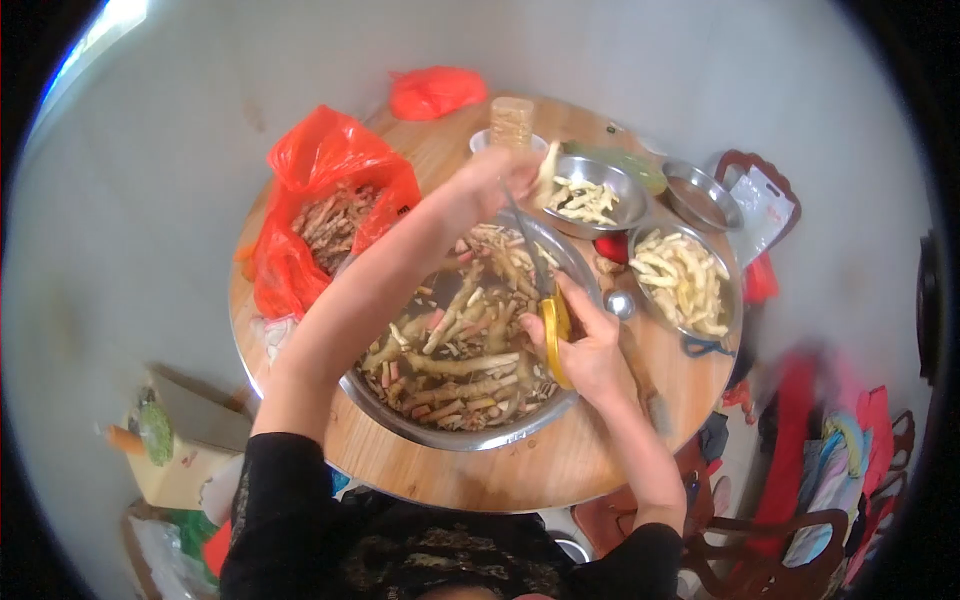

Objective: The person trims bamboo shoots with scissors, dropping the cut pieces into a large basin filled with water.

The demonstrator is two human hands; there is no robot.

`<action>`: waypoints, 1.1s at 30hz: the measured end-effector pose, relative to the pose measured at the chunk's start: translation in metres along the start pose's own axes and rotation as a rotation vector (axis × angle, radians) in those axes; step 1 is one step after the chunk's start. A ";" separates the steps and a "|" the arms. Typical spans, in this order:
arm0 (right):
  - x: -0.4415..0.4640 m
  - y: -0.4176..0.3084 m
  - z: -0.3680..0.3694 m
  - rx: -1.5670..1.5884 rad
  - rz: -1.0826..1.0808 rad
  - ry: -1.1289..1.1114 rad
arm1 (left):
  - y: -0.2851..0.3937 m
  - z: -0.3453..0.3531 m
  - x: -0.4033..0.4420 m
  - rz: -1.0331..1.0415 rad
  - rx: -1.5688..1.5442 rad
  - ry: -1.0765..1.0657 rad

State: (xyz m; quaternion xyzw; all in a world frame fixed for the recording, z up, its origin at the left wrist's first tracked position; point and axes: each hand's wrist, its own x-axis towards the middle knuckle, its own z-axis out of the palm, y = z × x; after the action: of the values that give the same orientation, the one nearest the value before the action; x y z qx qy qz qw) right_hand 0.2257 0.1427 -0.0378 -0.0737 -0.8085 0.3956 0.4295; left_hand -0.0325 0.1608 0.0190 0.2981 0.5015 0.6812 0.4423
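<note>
The large round metal basin (500,437) contains dark liquid, long knobbly tan pieces and short cut sections, some with pinkish ends. Beyond it, a metal bowl (640,205) holds peeled, pale, root-like pieces; a second bowl (741,300), to the right, is heaped with the same. A shallow metal dish (728,213) stands behind these two. At left, an open, glossy, crinkled red plastic bag (275,262) contains rough reddish-brown pieces.

The left hand (502,172) grips one pale piece (547,178) at the near side of the first bowl. The right hand (590,352) is closed around the yellow handles of the scissors (553,345), blades directed forward above the basin.

All containers rest on a round, light-grained wooden table (440,484) beside a plain grey wall (830,110).
</note>
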 end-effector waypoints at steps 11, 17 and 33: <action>0.002 0.000 0.001 0.306 0.222 0.028 | -0.007 -0.027 -0.092 -0.235 1.131 -0.152; 0.005 0.011 0.005 0.281 0.288 0.027 | -0.069 -0.066 -0.096 -0.015 1.504 -0.312; 0.012 0.003 0.002 0.257 0.319 0.050 | -0.017 -0.051 -0.128 -0.077 0.555 -0.089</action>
State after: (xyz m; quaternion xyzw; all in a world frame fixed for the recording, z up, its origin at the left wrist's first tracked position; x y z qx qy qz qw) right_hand 0.2160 0.1489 -0.0335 -0.1551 -0.7186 0.5564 0.3873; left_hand -0.0161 0.0260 -0.0083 0.4183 0.6598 0.4867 0.3908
